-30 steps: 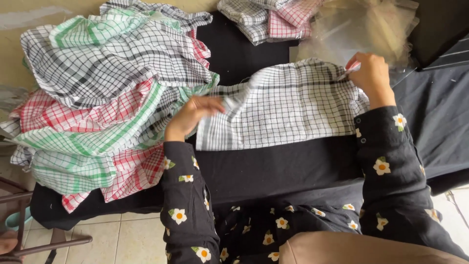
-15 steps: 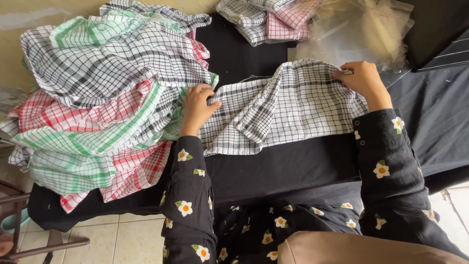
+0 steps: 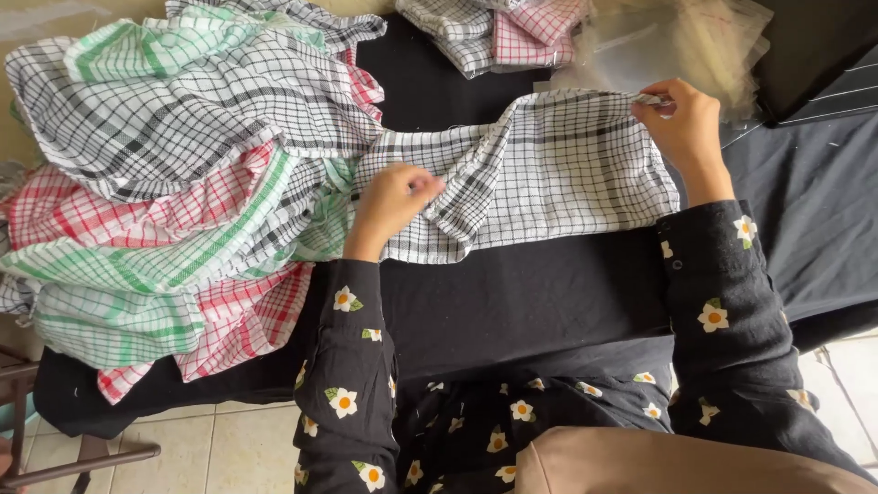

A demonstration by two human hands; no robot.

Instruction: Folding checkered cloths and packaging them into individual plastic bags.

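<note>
Black-and-white checked cloth (image 3: 549, 174) lying half-folded on the black-covered bench (image 3: 521, 302), its left part bunched; the left hand (image 3: 391, 203) pinches a fold near the middle, the right hand (image 3: 684, 123) pinches the far right corner. With a slack middle, edges may misalign, or the neighbouring heap of checked cloths (image 3: 174, 174) may snag.

Head view, steeply down, close over table (image 3: 549, 293)

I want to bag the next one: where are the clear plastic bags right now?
In the head view, the heap of clear plastic bags lies at the table's far right, just beyond the right hand, beside the small stack of folded checked cloths.
</note>
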